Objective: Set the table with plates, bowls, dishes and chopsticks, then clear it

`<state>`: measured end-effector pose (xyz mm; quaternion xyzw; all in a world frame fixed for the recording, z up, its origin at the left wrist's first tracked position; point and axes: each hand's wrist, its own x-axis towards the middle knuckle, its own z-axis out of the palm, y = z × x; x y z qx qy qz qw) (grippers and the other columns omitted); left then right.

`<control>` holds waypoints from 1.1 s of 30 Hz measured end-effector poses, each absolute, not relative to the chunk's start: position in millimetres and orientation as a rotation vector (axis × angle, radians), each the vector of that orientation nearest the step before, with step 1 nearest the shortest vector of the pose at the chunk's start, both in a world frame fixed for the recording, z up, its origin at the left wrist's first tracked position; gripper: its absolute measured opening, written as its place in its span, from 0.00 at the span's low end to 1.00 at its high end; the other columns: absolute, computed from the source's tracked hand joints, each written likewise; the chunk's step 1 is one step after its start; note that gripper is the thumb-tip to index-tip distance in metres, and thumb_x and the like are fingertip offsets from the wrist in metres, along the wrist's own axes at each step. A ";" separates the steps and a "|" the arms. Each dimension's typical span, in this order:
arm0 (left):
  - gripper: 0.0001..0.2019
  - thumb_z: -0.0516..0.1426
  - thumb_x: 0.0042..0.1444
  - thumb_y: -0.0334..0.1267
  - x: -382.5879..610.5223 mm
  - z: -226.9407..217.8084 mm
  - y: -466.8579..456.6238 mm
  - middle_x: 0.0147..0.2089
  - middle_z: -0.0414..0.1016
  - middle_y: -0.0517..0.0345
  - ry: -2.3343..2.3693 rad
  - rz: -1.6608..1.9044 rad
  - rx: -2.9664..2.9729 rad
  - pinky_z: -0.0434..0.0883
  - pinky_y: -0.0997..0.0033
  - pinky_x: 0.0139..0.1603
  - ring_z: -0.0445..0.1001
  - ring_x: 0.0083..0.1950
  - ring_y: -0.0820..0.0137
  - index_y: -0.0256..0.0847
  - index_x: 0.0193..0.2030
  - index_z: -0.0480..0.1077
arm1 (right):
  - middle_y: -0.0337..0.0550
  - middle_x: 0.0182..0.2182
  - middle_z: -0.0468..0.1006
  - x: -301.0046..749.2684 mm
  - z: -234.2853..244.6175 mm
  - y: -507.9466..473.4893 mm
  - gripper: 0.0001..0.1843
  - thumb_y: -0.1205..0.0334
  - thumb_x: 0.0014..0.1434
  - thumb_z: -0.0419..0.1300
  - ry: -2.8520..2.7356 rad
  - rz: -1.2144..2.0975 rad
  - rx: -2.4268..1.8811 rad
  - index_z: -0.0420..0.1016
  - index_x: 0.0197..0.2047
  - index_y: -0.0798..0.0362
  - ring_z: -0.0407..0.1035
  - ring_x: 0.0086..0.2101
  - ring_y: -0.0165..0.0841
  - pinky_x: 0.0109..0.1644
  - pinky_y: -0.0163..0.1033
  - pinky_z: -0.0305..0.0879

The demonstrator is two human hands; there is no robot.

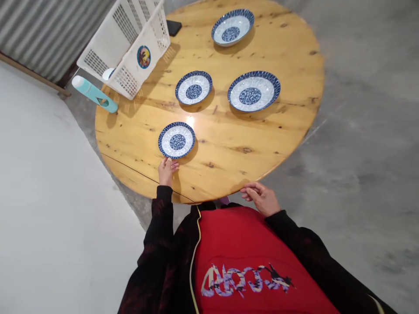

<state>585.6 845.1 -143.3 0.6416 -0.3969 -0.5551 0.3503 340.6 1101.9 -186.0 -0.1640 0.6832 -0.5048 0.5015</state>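
My left hand [167, 171] reaches onto the round pine table [225, 152], its fingertips at the near rim of a small blue-and-white patterned plate [176, 140]. I cannot tell whether they touch it. My right hand [261, 198] rests loosely curled at the table's near edge and holds nothing. Further out lie a second small plate [194, 87], a wider blue-and-white plate [254, 91] and another wide one [232, 27], all flat on the wood.
A white slotted plastic basket [124, 50] stands tilted at the far left of the table with a plate edge showing inside. A teal water bottle [94, 93] lies beside it, and a black phone [173, 27] lies behind it. Concrete floor surrounds the table.
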 end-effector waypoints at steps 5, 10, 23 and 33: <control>0.06 0.57 0.62 0.38 570.3 -150.2 827.0 0.30 0.77 0.56 -1.008 -1.402 1.678 0.73 0.75 0.34 0.81 0.33 0.70 0.40 0.37 0.64 | 0.46 0.29 0.83 331.3 -185.9 1109.5 0.21 0.43 0.48 0.66 1.660 -1.216 -0.430 0.73 0.36 0.52 0.76 0.25 0.33 0.28 0.36 0.72; 0.04 0.57 0.59 0.33 566.5 -151.1 823.8 0.26 0.75 0.58 -0.985 -1.377 1.723 0.73 0.74 0.34 0.80 0.29 0.71 0.39 0.34 0.65 | 0.46 0.29 0.83 330.1 -189.7 1114.1 0.23 0.42 0.47 0.67 1.690 -1.257 -0.385 0.73 0.36 0.52 0.76 0.26 0.34 0.29 0.37 0.72; 0.10 0.63 0.53 0.39 565.8 -154.5 870.1 0.29 0.78 0.57 -1.069 -1.566 1.641 0.75 0.74 0.31 0.80 0.30 0.69 0.36 0.37 0.69 | 0.44 0.27 0.80 385.6 -180.3 1061.4 0.22 0.43 0.47 0.68 1.610 -1.350 -0.354 0.72 0.35 0.52 0.74 0.25 0.33 0.28 0.36 0.71; 0.08 0.61 0.53 0.39 579.6 -150.2 871.7 0.28 0.78 0.56 -1.153 -1.598 1.649 0.74 0.70 0.30 0.79 0.28 0.67 0.37 0.36 0.70 | 0.42 0.28 0.79 411.6 -173.3 1027.0 0.22 0.44 0.47 0.67 1.557 -1.281 -0.346 0.71 0.36 0.51 0.72 0.25 0.30 0.28 0.35 0.70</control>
